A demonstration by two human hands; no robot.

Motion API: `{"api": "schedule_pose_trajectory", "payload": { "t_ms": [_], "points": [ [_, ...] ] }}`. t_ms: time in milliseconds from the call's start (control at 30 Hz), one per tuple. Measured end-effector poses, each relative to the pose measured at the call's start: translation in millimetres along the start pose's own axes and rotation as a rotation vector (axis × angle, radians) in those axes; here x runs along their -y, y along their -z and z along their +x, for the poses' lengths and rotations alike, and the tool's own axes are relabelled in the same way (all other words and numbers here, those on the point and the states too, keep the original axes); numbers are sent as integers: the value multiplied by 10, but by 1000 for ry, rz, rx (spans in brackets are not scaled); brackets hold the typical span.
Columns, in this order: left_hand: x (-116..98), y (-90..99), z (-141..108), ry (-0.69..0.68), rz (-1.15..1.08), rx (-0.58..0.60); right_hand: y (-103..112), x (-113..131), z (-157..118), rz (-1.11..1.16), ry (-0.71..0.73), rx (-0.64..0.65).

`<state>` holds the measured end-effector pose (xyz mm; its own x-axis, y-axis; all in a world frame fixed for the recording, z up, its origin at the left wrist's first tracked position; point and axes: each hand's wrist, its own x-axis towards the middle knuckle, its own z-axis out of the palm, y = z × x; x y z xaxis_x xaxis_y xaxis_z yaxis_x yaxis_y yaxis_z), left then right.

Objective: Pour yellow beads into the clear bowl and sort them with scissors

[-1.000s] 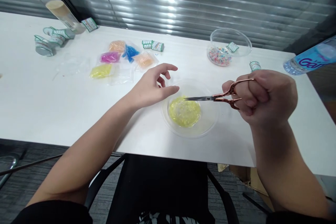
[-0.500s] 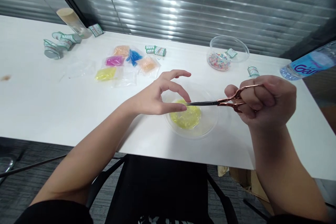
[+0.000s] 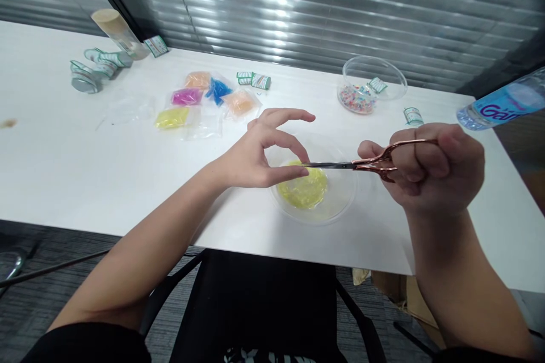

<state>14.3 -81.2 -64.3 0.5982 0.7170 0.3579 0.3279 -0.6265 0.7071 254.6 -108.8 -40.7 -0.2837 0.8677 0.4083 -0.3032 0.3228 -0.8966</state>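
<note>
My right hand [image 3: 438,167] holds a pair of scissors [image 3: 374,163] by its rose-gold handles, with the dark blades closed and pointing left. The thumb and index finger of my left hand [image 3: 259,153] pinch the blade tips, while its other fingers stay curved and apart. Beneath the blades, a clear round bowl [image 3: 336,212] sits on the table near the front edge. Yellow, glossy, translucent slime-like material [image 3: 304,190] lies in it, partly covered by my left fingers and the scissors.
Bags of orange, blue and pink material and a yellow bag [image 3: 172,117] lie behind my left hand. Further back stand a second clear bowl [image 3: 402,93] with colourful bits and, at right, a water bottle [image 3: 504,103]. Small green-and-white packets [image 3: 260,80] are scattered about the white table [image 3: 85,170].
My left fingertips have shifted slightly right along with the blade tips. The scissors have turned a little in my right hand. The bowl and bags stay in place.
</note>
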Motion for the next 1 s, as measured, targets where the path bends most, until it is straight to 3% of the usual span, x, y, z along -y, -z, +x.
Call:
{"api": "schedule_pose_trajectory", "payload": {
  "t_ms": [333, 567, 1000],
  "points": [
    [18, -39, -1, -66, 127, -47, -29, 17, -74, 20, 6, 49],
    [-1, -49, -1, -50, 170, -27, -56, 12, -104, -91, 99, 47],
    [-21, -42, 2, -81, 204, -15, -57, 123, -210, -287, 190, 247]
  ]
}}
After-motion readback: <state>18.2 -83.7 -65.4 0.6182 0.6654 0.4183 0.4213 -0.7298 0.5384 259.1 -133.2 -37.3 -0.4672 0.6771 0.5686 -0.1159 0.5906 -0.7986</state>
